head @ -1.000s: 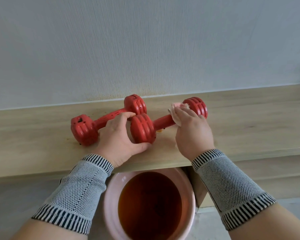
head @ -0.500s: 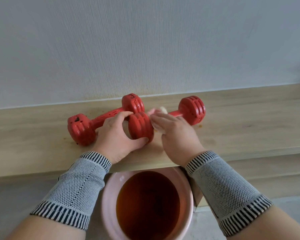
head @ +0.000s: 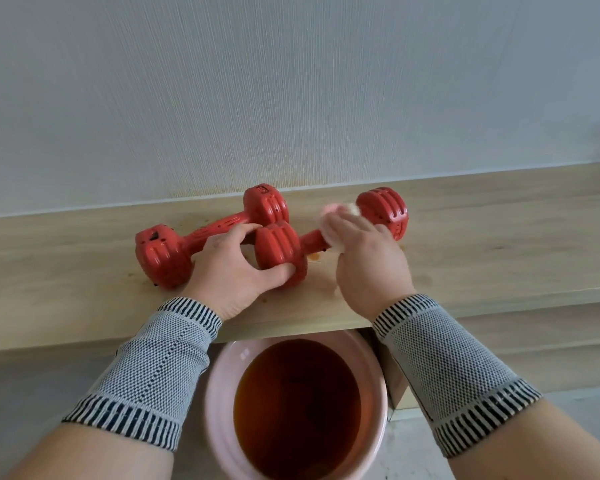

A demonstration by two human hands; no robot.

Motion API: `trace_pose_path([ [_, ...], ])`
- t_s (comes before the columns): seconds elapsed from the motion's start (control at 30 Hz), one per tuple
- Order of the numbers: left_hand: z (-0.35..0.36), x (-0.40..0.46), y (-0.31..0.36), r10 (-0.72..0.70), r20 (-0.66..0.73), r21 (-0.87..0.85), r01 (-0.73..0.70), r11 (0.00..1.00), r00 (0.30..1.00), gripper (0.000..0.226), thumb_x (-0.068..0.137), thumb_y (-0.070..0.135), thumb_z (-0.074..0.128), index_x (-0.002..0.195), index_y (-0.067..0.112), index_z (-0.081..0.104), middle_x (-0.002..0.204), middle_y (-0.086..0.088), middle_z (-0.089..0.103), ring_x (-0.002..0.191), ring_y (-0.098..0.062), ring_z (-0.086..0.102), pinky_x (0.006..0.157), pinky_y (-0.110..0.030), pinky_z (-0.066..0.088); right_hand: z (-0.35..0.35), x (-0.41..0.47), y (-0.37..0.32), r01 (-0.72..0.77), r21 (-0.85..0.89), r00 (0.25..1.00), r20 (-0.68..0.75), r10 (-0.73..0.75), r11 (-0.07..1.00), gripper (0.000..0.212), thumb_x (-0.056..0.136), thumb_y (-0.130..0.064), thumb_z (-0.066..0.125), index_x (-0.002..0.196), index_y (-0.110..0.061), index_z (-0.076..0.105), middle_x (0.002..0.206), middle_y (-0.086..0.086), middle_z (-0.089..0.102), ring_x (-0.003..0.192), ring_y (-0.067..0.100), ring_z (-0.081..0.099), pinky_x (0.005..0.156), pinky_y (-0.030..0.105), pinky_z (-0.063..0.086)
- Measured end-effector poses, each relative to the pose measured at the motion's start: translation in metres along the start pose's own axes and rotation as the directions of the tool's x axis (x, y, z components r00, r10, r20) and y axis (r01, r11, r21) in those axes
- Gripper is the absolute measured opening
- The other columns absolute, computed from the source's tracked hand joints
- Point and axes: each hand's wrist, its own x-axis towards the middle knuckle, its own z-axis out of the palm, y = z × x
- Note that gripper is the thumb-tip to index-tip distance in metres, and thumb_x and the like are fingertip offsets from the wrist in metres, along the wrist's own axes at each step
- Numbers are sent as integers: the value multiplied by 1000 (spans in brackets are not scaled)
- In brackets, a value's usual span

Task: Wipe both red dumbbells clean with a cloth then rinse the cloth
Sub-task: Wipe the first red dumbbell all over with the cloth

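Right hand (head: 368,258) pressing pink cloth (head: 336,216) around near dumbbell (head: 284,254) handle mid-frame, left hand (head: 234,268) gripping its near head, second dumbbell (head: 194,240) lying touching behind, blocked by fingers, both resting on wooden shelf (head: 499,244), pink bucket (head: 219,420) of brown water sitting below at bottom centre.

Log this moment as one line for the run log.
left hand: grips near red plastic dumbbell's end | right hand: rubs its handle with pale pink cloth | phase: wiping | rinse: not yet

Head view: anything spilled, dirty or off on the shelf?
Yes. Small brownish spots mark the light wooden shelf beside the nearer red plastic dumbbell, and the pink basin below holds dark brown water, not clear.
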Motion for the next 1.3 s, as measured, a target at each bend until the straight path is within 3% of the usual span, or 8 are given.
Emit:
trace_pose_path([
  [0.1,0,0,0,7,12,-5,-7,1000,1000,95,41,77,62,126,35,55,130,4,57,124,-12,49,111,-35,35,-2,0,6,-123,-43,990,-75,120,991,59,89,1,44,142,-25,45,149,-8,42,117,29,47,95,34,40],
  [0.27,-4,0,3,27,36,-25,-27,999,999,94,40,77,62,121,32,62,122,8,61,115,-7,54,101,-26,38,2,-6,-10,164,58,981,97,-169,985,63,81,5,48,137,-22,53,146,-8,47,118,24,49,100,27,32],
  [0.43,-5,-2,5,36,51,-36,-34,999,998,86,43,75,60,118,31,65,116,11,66,111,-6,58,98,-26,41,-1,-1,13,-110,-4,991,-78,110,994,60,87,3,46,141,-23,48,148,-5,43,124,30,45,102,36,36],
  [0.53,-5,-2,6,27,85,-50,-22,998,996,74,48,76,55,106,32,68,104,13,70,96,0,62,85,-19,44,-1,-3,6,16,39,999,-36,-14,999,60,83,4,47,136,-24,54,145,-8,49,124,27,48,102,27,31],
  [0.63,-4,0,4,-4,71,-64,9,998,997,79,52,78,52,110,28,68,101,13,70,95,-2,64,93,-28,48,2,-6,-2,169,111,983,54,-176,979,61,80,8,48,133,-22,58,142,-7,52,126,21,50,101,20,27],
  [0.83,-5,-5,9,-1,-47,-10,0,1000,999,90,53,79,47,126,28,54,119,11,59,115,-11,55,106,-40,40,0,4,15,-94,15,994,-55,95,995,63,87,2,45,142,-31,46,149,-12,41,132,24,42,109,33,30],
  [1.03,-5,-15,19,38,30,128,-41,991,999,101,51,65,81,137,33,41,132,8,43,135,-19,35,115,-44,27,12,0,6,207,101,976,43,-212,973,61,78,6,45,126,-27,64,137,-10,56,110,33,57,98,33,39],
  [1.3,-5,-8,13,38,-12,95,-37,995,999,94,58,53,85,139,29,44,124,13,45,134,-19,38,114,-44,29,8,-2,11,89,100,983,-168,-71,991,45,79,1,50,103,-27,76,111,2,62,96,31,57,81,38,51],
])
